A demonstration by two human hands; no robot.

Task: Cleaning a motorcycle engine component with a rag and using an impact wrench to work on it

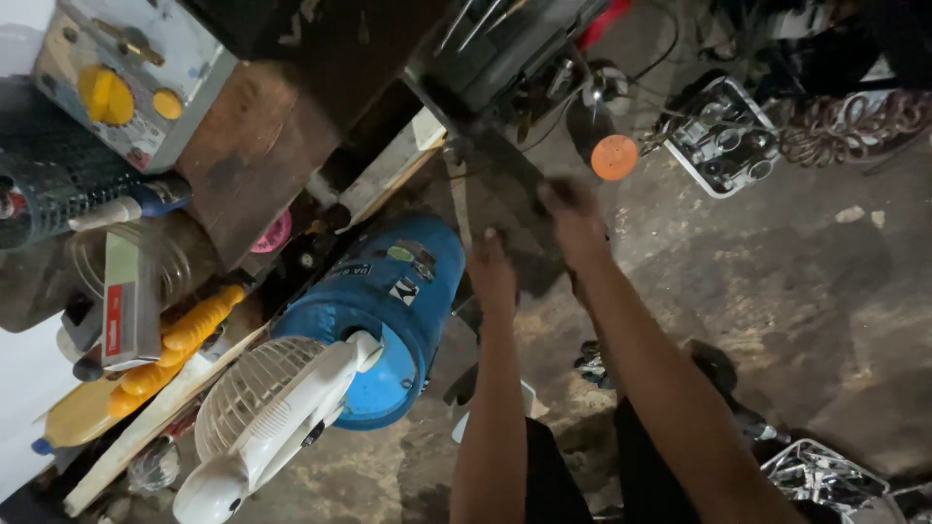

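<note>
Both hands, left hand (pixel 492 272) and right hand (pixel 573 213), reach toward the dark metal part (pixel 505 170) at twelve o'clock, finger grip blurred and untellable; a steady two-handed hold seems wise.

Both hands are smeared by motion: the right hand (pixel 573 209) is a blur against a dark flat piece (pixel 519 184), so its grip cannot be read, and the left hand (pixel 492 272) perhaps rests on that piece. The white fan (pixel 262 417) hides part of the blue tank (pixel 393 301), and the bottom edge cuts off both forearms
</note>
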